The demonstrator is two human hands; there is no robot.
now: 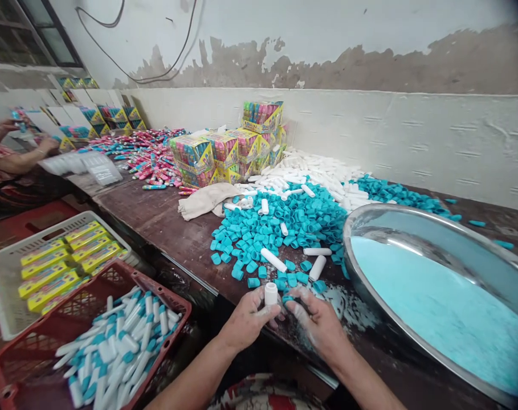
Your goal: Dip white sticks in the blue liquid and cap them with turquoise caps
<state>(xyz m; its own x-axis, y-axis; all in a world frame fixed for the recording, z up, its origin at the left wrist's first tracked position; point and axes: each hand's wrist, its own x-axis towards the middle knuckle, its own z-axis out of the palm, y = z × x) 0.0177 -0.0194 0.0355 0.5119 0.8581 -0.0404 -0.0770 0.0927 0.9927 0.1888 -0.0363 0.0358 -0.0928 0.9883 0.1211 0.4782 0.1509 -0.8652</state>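
Observation:
My left hand (248, 320) holds a small white plastic tube (270, 294) upright at the front edge of the dark wooden table (156, 219). Right beside it, my right hand (316, 322) pinches a blue cap (288, 298) in its powder-dusted fingertips. Just beyond my hands lies a heap of blue caps (280, 228) with loose white tubes (273, 259) among them. A larger pile of white tubes (314, 171) lies further back.
A wide metal basin (429, 228) with pale blue powder sits at right. A red crate (32, 347) of capped tubes and a white crate (6, 273) of yellow boxes stand at lower left. Colourful boxes (224, 151) stack at the back. Another person's arms (23, 156) work at far left.

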